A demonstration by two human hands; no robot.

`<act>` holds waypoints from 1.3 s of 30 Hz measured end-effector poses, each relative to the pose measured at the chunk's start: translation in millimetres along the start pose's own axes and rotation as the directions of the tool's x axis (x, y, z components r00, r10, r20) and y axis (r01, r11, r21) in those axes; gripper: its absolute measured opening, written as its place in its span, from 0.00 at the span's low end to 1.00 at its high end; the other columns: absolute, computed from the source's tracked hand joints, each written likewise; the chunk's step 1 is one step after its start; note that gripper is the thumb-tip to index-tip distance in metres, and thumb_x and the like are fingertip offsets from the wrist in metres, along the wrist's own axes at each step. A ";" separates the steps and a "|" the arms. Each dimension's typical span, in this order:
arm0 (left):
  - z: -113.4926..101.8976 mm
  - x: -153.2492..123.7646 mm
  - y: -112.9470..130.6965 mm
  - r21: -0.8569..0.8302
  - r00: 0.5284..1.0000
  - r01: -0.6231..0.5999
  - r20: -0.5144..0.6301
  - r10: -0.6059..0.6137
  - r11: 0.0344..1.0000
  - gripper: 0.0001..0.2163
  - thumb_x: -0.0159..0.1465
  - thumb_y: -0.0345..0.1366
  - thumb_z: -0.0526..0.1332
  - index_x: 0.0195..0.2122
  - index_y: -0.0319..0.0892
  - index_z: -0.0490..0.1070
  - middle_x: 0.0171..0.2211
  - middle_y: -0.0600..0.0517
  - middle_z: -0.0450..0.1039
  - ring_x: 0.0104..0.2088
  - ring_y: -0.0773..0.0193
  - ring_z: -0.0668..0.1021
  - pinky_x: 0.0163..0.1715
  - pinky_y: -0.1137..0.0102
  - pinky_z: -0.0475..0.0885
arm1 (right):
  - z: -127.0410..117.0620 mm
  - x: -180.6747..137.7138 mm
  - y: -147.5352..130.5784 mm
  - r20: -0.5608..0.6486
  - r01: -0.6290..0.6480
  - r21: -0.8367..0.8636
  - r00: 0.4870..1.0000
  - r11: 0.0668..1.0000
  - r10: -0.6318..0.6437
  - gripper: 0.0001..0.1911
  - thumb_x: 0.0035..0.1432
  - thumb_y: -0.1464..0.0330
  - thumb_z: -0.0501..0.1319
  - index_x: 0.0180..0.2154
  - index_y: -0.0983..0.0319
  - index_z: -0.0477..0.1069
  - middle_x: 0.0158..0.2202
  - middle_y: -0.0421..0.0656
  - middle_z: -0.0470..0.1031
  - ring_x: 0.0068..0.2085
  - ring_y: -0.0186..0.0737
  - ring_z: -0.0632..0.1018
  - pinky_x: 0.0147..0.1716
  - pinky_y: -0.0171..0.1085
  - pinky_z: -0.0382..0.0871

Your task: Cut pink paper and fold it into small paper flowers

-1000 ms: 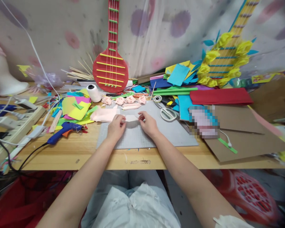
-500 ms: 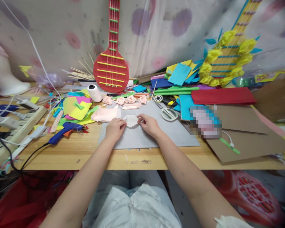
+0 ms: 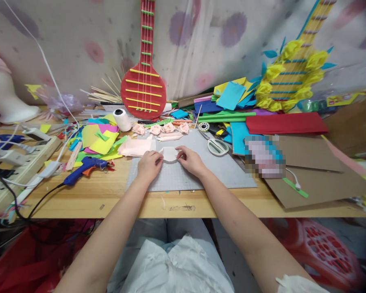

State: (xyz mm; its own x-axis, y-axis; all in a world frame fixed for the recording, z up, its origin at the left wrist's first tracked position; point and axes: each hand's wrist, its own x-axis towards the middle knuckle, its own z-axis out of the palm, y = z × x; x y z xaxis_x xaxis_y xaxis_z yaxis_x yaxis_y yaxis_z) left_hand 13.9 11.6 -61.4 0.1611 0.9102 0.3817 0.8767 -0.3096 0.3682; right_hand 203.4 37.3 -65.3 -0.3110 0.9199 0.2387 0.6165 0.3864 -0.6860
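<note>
Currently left hand (image 3: 148,165) and right hand (image 3: 191,160) fingertips clamp opposite ends of the small pale-pink folded paper piece (image 3: 168,154), long axis spanning straight between them.

No lettering can be read anywhere on the cluttered table (image 3: 110,195). A yellow strip (image 3: 338,99) at the far right carries small print (too small and blurred to make out). A patch (image 3: 264,156) just right of the scissors (image 3: 215,144) is pixelated, so anything on it is hidden. The paper (image 3: 169,154), held at its edges by the left hand (image 3: 148,166) and right hand (image 3: 191,160), shows a plain pale face.
</note>
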 end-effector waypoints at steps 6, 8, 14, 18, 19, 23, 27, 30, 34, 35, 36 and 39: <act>3.2 3.0 -2.8 -0.048 0.998 0.039 0.050 -0.036 0.998 0.07 0.59 0.36 0.55 0.33 0.45 0.73 0.35 0.51 0.72 0.39 0.61 0.71 0.38 0.68 0.66 | 4.6 4.2 6.0 0.028 -0.089 0.125 0.996 0.988 0.086 0.21 0.48 0.75 0.57 0.46 0.59 0.62 0.31 0.35 0.73 0.28 0.29 0.69 0.30 0.30 0.61; 4.1 4.4 -3.5 -0.066 0.997 0.062 0.052 -0.058 0.996 0.07 0.59 0.38 0.56 0.32 0.44 0.73 0.35 0.50 0.71 0.39 0.61 0.71 0.38 0.68 0.66 | 5.9 5.8 5.6 0.018 -0.135 0.121 0.991 0.983 0.133 0.20 0.49 0.74 0.57 0.46 0.58 0.63 0.31 0.35 0.73 0.28 0.29 0.70 0.30 0.30 0.61; 4.0 7.8 -3.8 -0.102 0.988 0.144 0.069 -0.138 0.984 0.08 0.58 0.40 0.56 0.31 0.43 0.72 0.33 0.50 0.70 0.37 0.61 0.71 0.36 0.69 0.66 | 9.5 7.5 0.7 -0.037 -0.212 0.021 0.976 0.977 0.212 0.18 0.51 0.70 0.57 0.46 0.56 0.62 0.32 0.35 0.74 0.30 0.31 0.71 0.31 0.31 0.60; 3.8 8.6 -3.1 -0.110 0.984 0.174 0.065 -0.168 0.979 0.08 0.57 0.40 0.56 0.30 0.43 0.71 0.33 0.51 0.69 0.36 0.63 0.72 0.34 0.70 0.66 | 10.5 6.3 -5.5 -0.074 -0.208 -0.039 0.976 0.977 0.205 0.19 0.52 0.70 0.56 0.48 0.55 0.60 0.34 0.35 0.74 0.31 0.33 0.72 0.31 0.32 0.60; 3.8 8.7 -2.7 -0.106 0.983 0.180 0.060 -0.175 0.978 0.08 0.57 0.40 0.56 0.30 0.43 0.71 0.33 0.51 0.69 0.36 0.63 0.72 0.34 0.70 0.66 | 10.6 6.2 -7.4 -0.082 -0.211 -0.058 0.975 0.976 0.206 0.20 0.52 0.70 0.55 0.48 0.55 0.59 0.34 0.35 0.74 0.31 0.33 0.73 0.31 0.32 0.60; 3.8 9.6 -0.5 -0.077 0.979 0.204 0.046 -0.201 0.976 0.08 0.57 0.40 0.56 0.29 0.43 0.71 0.35 0.51 0.67 0.36 0.63 0.72 0.34 0.70 0.66 | 11.1 6.5 -15.3 -0.096 -0.217 -0.158 0.974 0.963 0.204 0.20 0.54 0.70 0.53 0.49 0.56 0.56 0.36 0.37 0.74 0.34 0.36 0.73 0.32 0.34 0.61; 3.8 9.7 1.3 -0.047 0.977 0.213 0.031 -0.211 0.976 0.07 0.57 0.39 0.56 0.28 0.43 0.70 0.35 0.51 0.66 0.36 0.63 0.72 0.35 0.70 0.66 | 11.7 6.0 -21.9 -0.090 -0.206 -0.265 0.978 0.942 0.189 0.19 0.55 0.70 0.52 0.50 0.58 0.55 0.38 0.41 0.73 0.37 0.38 0.73 0.34 0.34 0.62; 4.0 9.3 1.9 -0.039 0.978 0.208 0.018 -0.208 0.977 0.07 0.57 0.39 0.56 0.27 0.43 0.69 0.35 0.51 0.66 0.37 0.63 0.72 0.35 0.70 0.66 | 12.2 4.5 -23.9 -0.090 -0.192 -0.316 0.981 0.929 0.172 0.19 0.55 0.71 0.51 0.50 0.59 0.55 0.39 0.42 0.73 0.39 0.39 0.73 0.34 0.35 0.62; 4.5 9.2 2.3 -0.028 0.978 0.210 0.014 -0.210 0.977 0.07 0.57 0.39 0.56 0.27 0.43 0.69 0.35 0.50 0.67 0.37 0.62 0.72 0.35 0.69 0.66 | 12.7 3.3 -24.3 -0.092 -0.186 -0.327 0.982 0.926 0.165 0.19 0.55 0.71 0.51 0.50 0.59 0.56 0.38 0.42 0.73 0.39 0.40 0.72 0.34 0.35 0.61; 4.6 9.3 2.4 -0.024 0.977 0.213 0.014 -0.213 0.977 0.07 0.57 0.39 0.56 0.27 0.43 0.69 0.35 0.50 0.67 0.37 0.62 0.72 0.35 0.69 0.67 | 12.9 3.4 -24.4 -0.093 -0.189 -0.331 0.982 0.925 0.167 0.18 0.55 0.71 0.51 0.49 0.59 0.56 0.39 0.43 0.73 0.39 0.39 0.72 0.34 0.35 0.61; 4.8 9.3 2.4 -0.021 0.977 0.214 0.014 -0.214 0.977 0.07 0.57 0.39 0.56 0.27 0.43 0.69 0.35 0.50 0.67 0.37 0.62 0.72 0.35 0.69 0.67 | 13.1 3.6 -24.6 -0.095 -0.193 -0.336 0.981 0.922 0.170 0.18 0.55 0.71 0.51 0.49 0.59 0.56 0.39 0.43 0.73 0.39 0.39 0.72 0.34 0.35 0.61; 5.2 9.3 2.4 -0.010 0.978 0.207 0.009 -0.207 0.978 0.06 0.57 0.38 0.56 0.26 0.43 0.68 0.35 0.50 0.67 0.37 0.62 0.72 0.36 0.69 0.67 | 13.9 4.4 -25.1 -0.098 -0.199 -0.352 0.980 0.914 0.176 0.16 0.56 0.70 0.51 0.48 0.59 0.57 0.39 0.43 0.72 0.39 0.39 0.72 0.33 0.35 0.60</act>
State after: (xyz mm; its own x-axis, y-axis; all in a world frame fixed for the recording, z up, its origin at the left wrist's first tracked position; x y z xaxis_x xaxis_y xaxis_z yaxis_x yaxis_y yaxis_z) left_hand 19.8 20.7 -61.3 -0.0198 0.9570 0.2893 0.8863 -0.1172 0.4481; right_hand 176.5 30.8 -56.5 -0.1257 0.9755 0.1803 0.8806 0.1934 -0.4325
